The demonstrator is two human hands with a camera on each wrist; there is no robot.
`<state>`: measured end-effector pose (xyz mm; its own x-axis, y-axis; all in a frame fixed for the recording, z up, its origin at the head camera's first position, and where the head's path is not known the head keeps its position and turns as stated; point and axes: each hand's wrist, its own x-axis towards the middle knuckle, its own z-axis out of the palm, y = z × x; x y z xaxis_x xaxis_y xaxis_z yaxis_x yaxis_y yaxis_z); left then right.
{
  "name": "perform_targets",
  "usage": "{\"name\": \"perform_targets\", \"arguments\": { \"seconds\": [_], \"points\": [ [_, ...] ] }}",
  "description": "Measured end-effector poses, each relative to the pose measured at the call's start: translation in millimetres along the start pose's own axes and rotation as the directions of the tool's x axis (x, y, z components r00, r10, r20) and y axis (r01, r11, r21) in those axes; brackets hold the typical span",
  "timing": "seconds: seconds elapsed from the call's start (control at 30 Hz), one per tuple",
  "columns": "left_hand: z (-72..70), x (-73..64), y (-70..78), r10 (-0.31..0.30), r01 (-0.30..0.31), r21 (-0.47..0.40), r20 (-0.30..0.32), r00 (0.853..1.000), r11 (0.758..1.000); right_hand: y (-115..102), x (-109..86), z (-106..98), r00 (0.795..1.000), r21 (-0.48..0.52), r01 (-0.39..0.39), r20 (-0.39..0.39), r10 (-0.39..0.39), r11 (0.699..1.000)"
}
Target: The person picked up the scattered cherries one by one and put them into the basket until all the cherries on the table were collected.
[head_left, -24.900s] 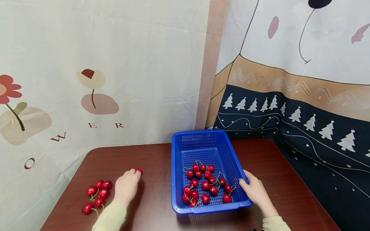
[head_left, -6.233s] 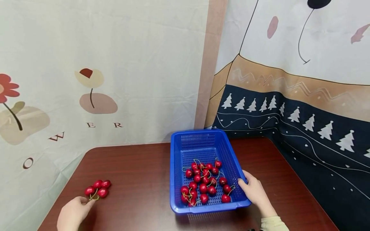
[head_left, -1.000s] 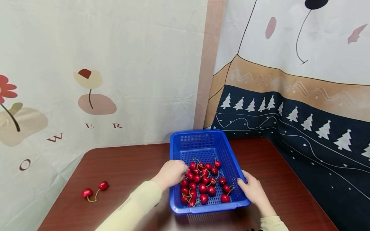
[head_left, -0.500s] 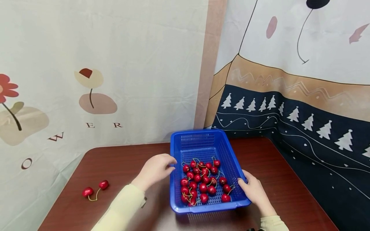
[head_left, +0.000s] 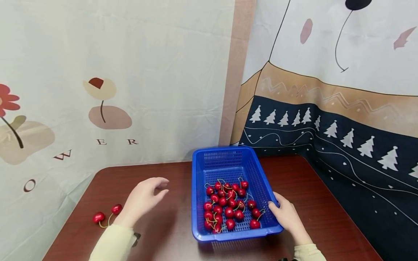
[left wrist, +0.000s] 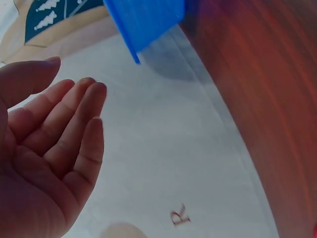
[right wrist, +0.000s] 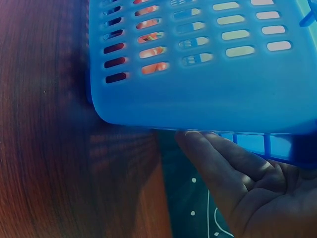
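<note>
My left hand (head_left: 143, 197) hovers over the table left of the basket, fingers relaxed and apart. In the left wrist view its palm (left wrist: 44, 168) holds nothing. My right hand (head_left: 289, 215) grips the right side of the blue plastic basket (head_left: 195, 203), thumb over the rim and fingers under it. Red cherries (head_left: 229, 212) with green stems lie across the basket's near half. On the table to the left are two more cherries, one nearer (head_left: 98, 217) and one farther (head_left: 116, 209), their stems meeting; my left forearm comes close beside them.
The dark red wooden table (head_left: 176, 232) has rounded far corners. Behind it hangs a pale printed cloth (head_left: 169, 90), and a dark cloth with white trees (head_left: 346, 156) drapes along the right. The basket's far end reaches the table's back edge.
Over the earlier frames, cherries left the table's left side and the basket filled further. Within the last second my left hand let a cherry go in the basket and drew back left. Right hand unchanged.
</note>
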<state>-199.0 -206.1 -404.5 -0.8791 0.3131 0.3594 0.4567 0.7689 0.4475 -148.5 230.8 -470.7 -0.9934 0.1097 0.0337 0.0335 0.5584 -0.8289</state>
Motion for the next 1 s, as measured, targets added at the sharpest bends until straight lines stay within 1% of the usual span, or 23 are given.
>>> {"name": "perform_targets", "arguments": {
  "seconds": [0.17,0.3,0.5,0.57,0.67,0.8,0.93,1.0],
  "points": [
    [-7.2,-14.7,-15.2,-0.04,0.04,0.025,-0.016,0.999,0.999,-0.9,-0.3,-0.3,1.0,-0.001,0.0,0.001,0.0,1.0],
    [-9.6,-27.0,-27.0,-0.078,0.078,0.05,-0.016,0.997,0.996,-0.7,-0.4,-0.1,1.0,-0.002,0.002,0.003,-0.002,1.0],
    [-12.7,-46.6,-45.3,-0.157,0.158,0.116,-0.017,0.987,0.981,-0.5,-0.3,0.0,1.0,-0.003,0.002,0.001,-0.002,1.0],
    [-13.7,-53.1,-52.3,-0.17,0.171,0.131,-0.019,0.985,0.976,-0.5,-0.1,-0.1,1.0,-0.002,0.0,0.0,0.0,1.0],
    [-15.2,-64.3,-63.1,-0.208,0.208,0.146,-0.013,0.978,0.967,-0.2,0.2,-0.3,1.0,-0.005,0.001,0.001,-0.001,1.0],
    [-17.3,-77.3,-81.2,-0.25,0.247,0.182,-0.005,0.968,0.952,0.6,0.6,-0.4,1.0,-0.01,0.002,-0.003,-0.002,1.0],
    [-20.6,-87.7,-98.0,-0.28,0.274,0.216,-0.003,0.96,0.937,1.0,0.9,-0.1,1.0,-0.009,-0.001,0.0,0.001,1.0],
    [-22.8,-91.5,-103.3,-0.309,0.299,0.231,0.009,0.951,0.926,1.3,1.0,0.1,1.0,-0.008,-0.004,0.002,0.004,1.0]
  ]
}}
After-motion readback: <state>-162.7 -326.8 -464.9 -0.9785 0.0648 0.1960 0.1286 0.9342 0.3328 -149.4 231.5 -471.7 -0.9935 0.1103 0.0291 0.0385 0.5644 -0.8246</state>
